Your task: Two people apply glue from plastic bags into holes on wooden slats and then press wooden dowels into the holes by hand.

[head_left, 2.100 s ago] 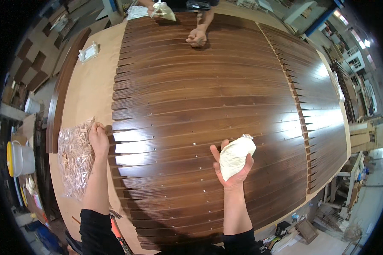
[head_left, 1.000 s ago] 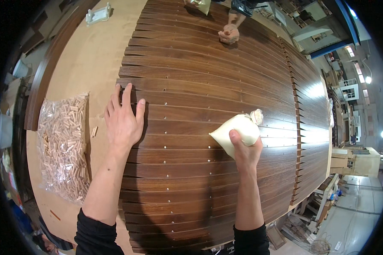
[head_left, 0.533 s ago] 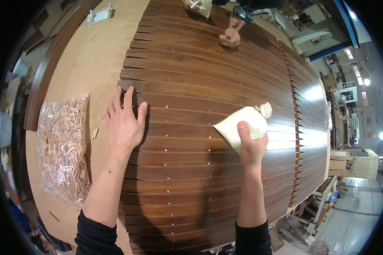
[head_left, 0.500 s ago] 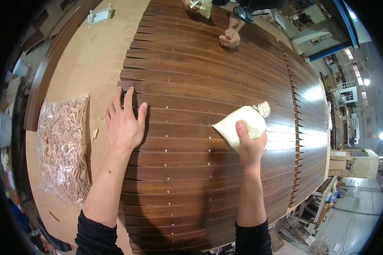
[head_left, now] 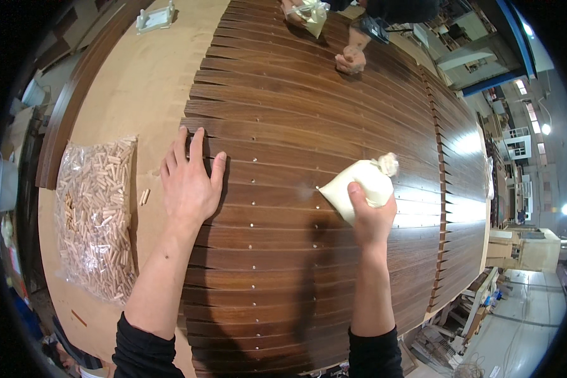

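Observation:
Pinched in my right hand [head_left: 373, 217] is a plump, cone-shaped piping bag [head_left: 362, 179] of pale cream paste, knotted at its upper end. Its pointed tip aims left and sits at or just above the dark brown wooden planks [head_left: 283, 148] laid side by side; whether it touches I cannot tell. Small white dots run in a long row down the planks, with a shorter row below the bag's tip. My left hand [head_left: 192, 186] lies flat with fingers spread over the planks' left ends, holding nothing.
A clear plastic bag of wooden dowels [head_left: 97, 217] lies on the board at left, with loose dowels [head_left: 145, 197] beside it. A white holder [head_left: 155, 20] stands at far left. Across the planks, another person's hand [head_left: 351, 60] rests near a second paste bag [head_left: 313, 17].
The whole view has shifted slightly, so the planks appear further right. The piping bag's tip has crept a little left relative to the planks. My left hand stays at the plank ends.

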Tool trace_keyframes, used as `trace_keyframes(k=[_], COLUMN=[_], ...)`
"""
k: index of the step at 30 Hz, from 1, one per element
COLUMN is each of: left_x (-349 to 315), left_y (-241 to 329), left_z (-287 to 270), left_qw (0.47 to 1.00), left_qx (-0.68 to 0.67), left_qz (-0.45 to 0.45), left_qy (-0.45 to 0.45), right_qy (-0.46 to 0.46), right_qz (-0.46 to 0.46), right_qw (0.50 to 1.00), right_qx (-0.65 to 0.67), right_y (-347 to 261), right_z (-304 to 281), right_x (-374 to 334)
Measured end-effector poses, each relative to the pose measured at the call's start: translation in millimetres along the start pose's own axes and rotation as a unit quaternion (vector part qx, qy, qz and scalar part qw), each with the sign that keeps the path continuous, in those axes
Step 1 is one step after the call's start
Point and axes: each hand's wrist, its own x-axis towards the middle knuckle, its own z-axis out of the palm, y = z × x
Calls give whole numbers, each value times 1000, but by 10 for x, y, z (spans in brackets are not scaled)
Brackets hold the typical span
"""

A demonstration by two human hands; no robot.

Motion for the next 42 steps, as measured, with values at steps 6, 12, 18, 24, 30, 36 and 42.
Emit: trace_keyframes(k=[6, 12, 18, 24, 30, 36, 42], left_x=[-7, -29, -16, -11, -17, -24, -23], left_y=[-3, -28, -4, -4, 6, -38, -5], left_z=[22, 35, 12, 11, -5, 17, 21], left_qw=[1000, 1000, 1000, 1000, 1000, 999, 1000], left_qx=[-9, -5, -12, -12, -22, -16, -16], left_qz=[6, 11, 17, 9, 18, 23, 18], left_qy=[3, 12, 12, 1, 7, 17, 15], right_qy=[36, -2, -5, -16, 41, 21, 10], right_qz=[-12, -19, -25, -29, -7, -12, -20], right_qw=[996, 994, 995, 998, 995, 992, 995], right_qx=[86, 105, 97, 46, 94, 127, 95], right_y=[-34, 33, 53, 94, -5, -81, -26], right_z=[-51, 120, 169, 169, 93, 263, 299], right_x=[189, 298, 358, 365, 482, 637, 684])
